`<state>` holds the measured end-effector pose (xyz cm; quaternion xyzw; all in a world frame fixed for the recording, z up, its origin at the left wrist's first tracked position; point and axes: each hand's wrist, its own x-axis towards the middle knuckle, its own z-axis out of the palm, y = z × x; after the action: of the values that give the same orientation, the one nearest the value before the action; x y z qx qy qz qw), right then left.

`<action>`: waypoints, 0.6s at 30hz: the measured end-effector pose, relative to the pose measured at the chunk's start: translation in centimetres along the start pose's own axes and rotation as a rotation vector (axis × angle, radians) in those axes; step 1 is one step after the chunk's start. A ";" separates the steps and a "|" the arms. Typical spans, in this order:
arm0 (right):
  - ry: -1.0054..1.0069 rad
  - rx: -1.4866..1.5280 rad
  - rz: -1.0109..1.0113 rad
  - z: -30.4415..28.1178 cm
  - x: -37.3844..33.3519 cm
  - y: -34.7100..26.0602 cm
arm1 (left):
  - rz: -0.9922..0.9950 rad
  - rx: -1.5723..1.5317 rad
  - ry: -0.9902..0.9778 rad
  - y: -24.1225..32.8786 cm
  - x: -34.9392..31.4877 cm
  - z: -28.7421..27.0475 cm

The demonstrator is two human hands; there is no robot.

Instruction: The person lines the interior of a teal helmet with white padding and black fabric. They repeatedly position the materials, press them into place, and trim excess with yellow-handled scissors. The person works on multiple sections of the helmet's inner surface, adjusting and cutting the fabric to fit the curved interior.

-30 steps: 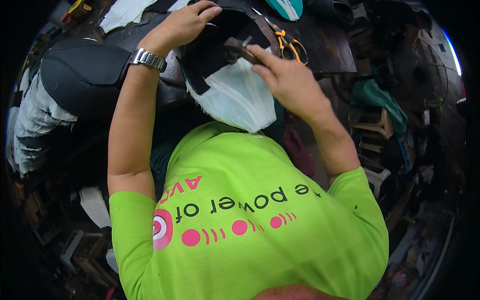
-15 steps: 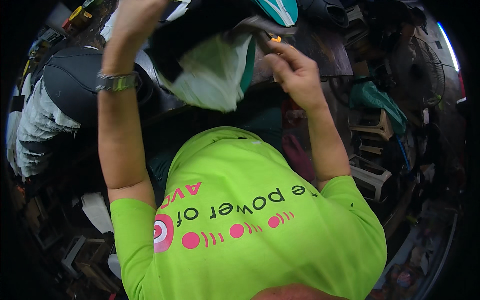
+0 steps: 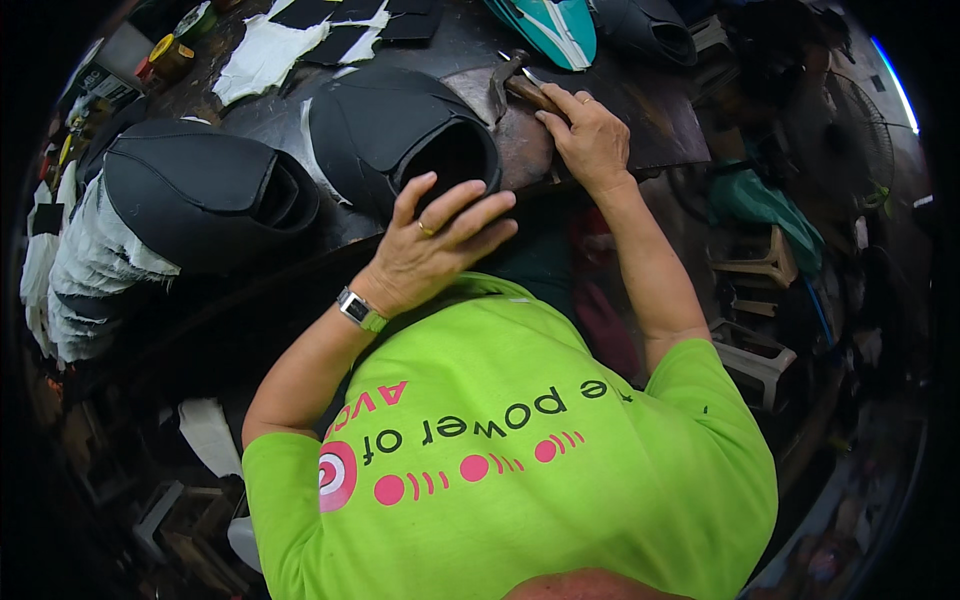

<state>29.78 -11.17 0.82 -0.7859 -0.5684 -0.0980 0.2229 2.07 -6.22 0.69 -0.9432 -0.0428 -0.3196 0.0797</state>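
Observation:
A black, curved hollow piece with seams [image 3: 365,135] lies on the dark worktop in front of me, its rounded opening turned toward me. My left hand [image 3: 440,235] hovers at the near edge of that opening, fingers spread; whether a fingertip touches the rim I cannot tell. In my right hand [image 3: 592,138] is the wooden handle of a hammer [image 3: 530,93], its metal head pointing away to the left. Under the hammer's head shows a round brownish slab [image 3: 525,150], partly covered by the black piece.
At left, a similar black piece [image 3: 190,185] sits over layered white cloth [image 3: 110,250]. Farther back on the worktop [image 3: 640,120] are white scraps [image 3: 265,60], yellow tins [image 3: 172,58] and a teal piece [image 3: 550,30]. Plastic stools [image 3: 755,360] and a fan [image 3: 845,140] stand right.
My left hand has come down toward me from the far left. The piece, blurred with its pale inside showing before, now rests black side up. My right hand stays on the hammer.

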 end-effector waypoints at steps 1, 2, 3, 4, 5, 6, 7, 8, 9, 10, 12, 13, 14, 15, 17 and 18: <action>-0.003 -0.026 -0.026 0.2 0.3 -0.1 | -0.007 -0.039 -0.004 0.5 -1.0 0.4; 0.010 -0.038 -0.048 0.2 0.5 -0.3 | -0.030 -0.097 0.029 0.6 -1.9 0.4; 0.048 -0.048 -0.083 -0.1 0.5 -0.6 | -0.052 -0.161 0.055 0.6 -2.7 0.3; 0.030 -0.082 -0.055 -0.4 0.8 -1.1 | -0.084 -0.231 0.065 0.4 -3.4 0.0; 0.146 0.061 -0.160 -1.0 0.8 -1.8 | -0.125 -0.247 0.124 0.2 -3.9 -0.3; 0.205 0.181 -0.202 -1.9 0.6 -2.6 | -0.179 -0.265 0.175 0.0 -4.5 -0.7; 0.264 0.299 -0.242 -2.8 0.3 -3.7 | -0.247 -0.292 0.209 -0.2 -5.0 -1.0; 0.199 0.429 -0.293 -4.1 -0.3 -4.8 | -0.308 -0.316 0.235 -0.2 -5.5 -1.2; 0.109 0.537 -0.322 -5.3 -1.2 -6.1 | -0.377 -0.337 0.282 -0.2 -5.9 -1.3; 0.078 0.521 -0.455 -6.3 -1.9 -7.4 | -0.402 -0.333 0.288 -0.3 -6.3 -1.3; -0.061 0.387 -0.568 -6.8 -3.2 -10.4 | -0.435 -0.332 0.309 -0.3 -6.8 -1.1; -0.105 0.324 -0.566 -6.7 -3.5 -11.5 | -0.449 -0.336 0.320 -0.2 -6.9 -1.1; -0.161 0.318 -0.549 -6.4 -3.2 -12.0 | -0.469 -0.347 0.319 -0.3 -7.0 -1.0; -0.262 0.258 -0.523 -6.3 -3.0 -12.1 | -0.459 -0.328 0.325 -0.3 -6.9 -1.0; -0.229 0.446 -0.489 -6.6 -2.1 -11.0 | -0.452 -0.318 0.331 -0.5 -6.6 -1.3; -0.203 0.612 -0.413 -7.6 -1.6 -9.8 | -0.433 -0.324 0.369 -0.6 -6.5 -1.5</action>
<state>20.83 -13.56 9.18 -0.5578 -0.7368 0.1119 0.3654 -4.00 -6.11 -2.00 -0.8387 -0.1756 -0.4975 -0.1350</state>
